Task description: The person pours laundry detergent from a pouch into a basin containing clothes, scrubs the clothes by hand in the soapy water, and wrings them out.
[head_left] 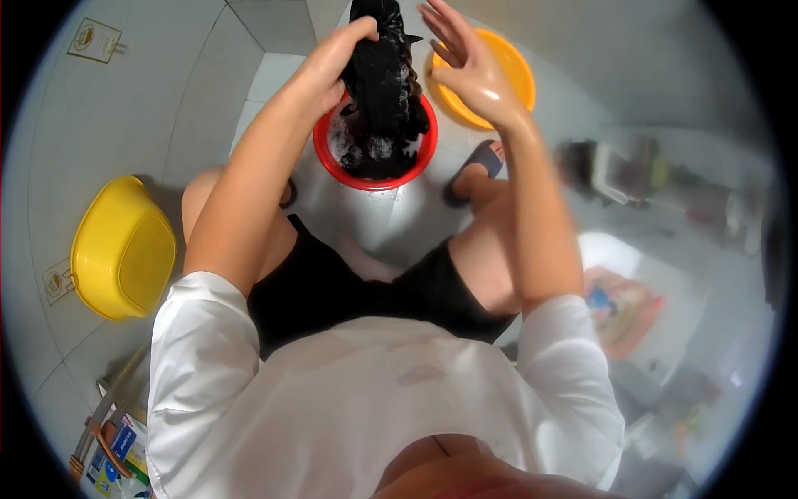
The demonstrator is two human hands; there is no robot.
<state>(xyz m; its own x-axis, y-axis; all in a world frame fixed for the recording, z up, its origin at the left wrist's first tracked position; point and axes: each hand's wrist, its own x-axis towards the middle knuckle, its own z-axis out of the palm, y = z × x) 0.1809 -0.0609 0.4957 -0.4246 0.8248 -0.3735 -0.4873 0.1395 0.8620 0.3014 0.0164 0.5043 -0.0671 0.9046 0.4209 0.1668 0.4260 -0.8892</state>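
My left hand is closed on a wet black cloth, thumb on top, holding it up over a red basin. The cloth's lower part hangs into the basin among white suds. To the right of the cloth, my right hand is raised with its fingers apart and nothing in it. Its skin looks wet. Behind that hand an orange-yellow basin stands on the floor, partly hidden by the hand.
A yellow tub hangs against the tiled wall at left. My feet in dark slippers flank the red basin. Boxes or packets lie at lower left. A pink-and-white bag is at right, blurred, below a blurred shelf with items.
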